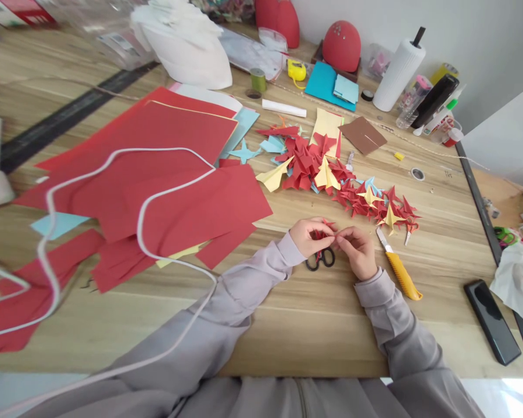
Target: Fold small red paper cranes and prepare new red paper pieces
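Observation:
My left hand (314, 237) and my right hand (358, 252) meet above the table, thumbs and fingertips pinched together. Between them is a small piece of red paper (330, 224), mostly hidden by the fingers. Right under my left hand lies a pair of scissors (320, 259) with black handles; the blades are covered. A yellow craft knife (401, 271) rests to the right of my right hand. Beyond both hands spreads a heap of folded paper stars and planes (305, 162), mostly red with some yellow and light blue.
Large sheets of red paper (165, 191) cover the left, with a white cable (142, 229) across the view there. A black phone (492, 322) lies at the right edge. Further back are a tape measure (296, 70), blue paper (325, 84) and a white cylinder (398, 75).

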Available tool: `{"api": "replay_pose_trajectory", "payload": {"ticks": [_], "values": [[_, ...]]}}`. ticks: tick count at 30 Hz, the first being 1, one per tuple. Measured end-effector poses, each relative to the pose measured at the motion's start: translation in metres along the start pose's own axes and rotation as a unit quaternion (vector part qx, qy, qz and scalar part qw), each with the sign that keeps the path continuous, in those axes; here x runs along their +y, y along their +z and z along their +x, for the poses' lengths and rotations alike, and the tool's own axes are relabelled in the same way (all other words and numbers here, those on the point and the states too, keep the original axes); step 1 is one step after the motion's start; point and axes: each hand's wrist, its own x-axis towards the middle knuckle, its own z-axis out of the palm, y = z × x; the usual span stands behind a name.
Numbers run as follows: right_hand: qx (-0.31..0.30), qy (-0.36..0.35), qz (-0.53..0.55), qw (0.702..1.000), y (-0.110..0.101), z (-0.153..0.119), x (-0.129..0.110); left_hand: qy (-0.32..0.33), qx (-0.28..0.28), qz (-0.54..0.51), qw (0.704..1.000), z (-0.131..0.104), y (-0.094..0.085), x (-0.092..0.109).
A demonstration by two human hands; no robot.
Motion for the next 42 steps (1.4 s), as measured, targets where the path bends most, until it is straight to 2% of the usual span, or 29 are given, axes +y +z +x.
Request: {"api": "replay_pose_trajectory", "payload": {"ticks": [5, 14, 20, 27, 38, 42], "values": [[-0.014, -0.002, -0.006, 1.000, 0.000, -0.001, 0.001, -0.024, -0.005, -0.015, 1.000, 0.001, -0.002, 0.002], [-0.005, -0.037, -0.067, 0.997, -0.001, -0.005, 0.007, 0.006, -0.039, 0.022, 0.999, 0.000, -0.002, 0.004], [-0.006, -0.042, -0.112, 0.993, -0.003, -0.006, 0.011, 0.000, -0.038, 0.015, 0.999, 0.000, -0.003, 0.006], [-0.001, -0.047, -0.111, 0.993, -0.003, -0.006, 0.008, 0.008, -0.029, 0.020, 0.999, 0.000, -0.003, 0.006], [-0.021, -0.055, -0.128, 0.990, -0.002, -0.007, 0.008, 0.004, -0.062, 0.051, 0.997, -0.001, -0.005, 0.009], [-0.013, -0.052, -0.129, 0.990, -0.002, -0.008, 0.009, 0.018, -0.058, 0.054, 0.997, -0.001, -0.004, 0.010]]}}
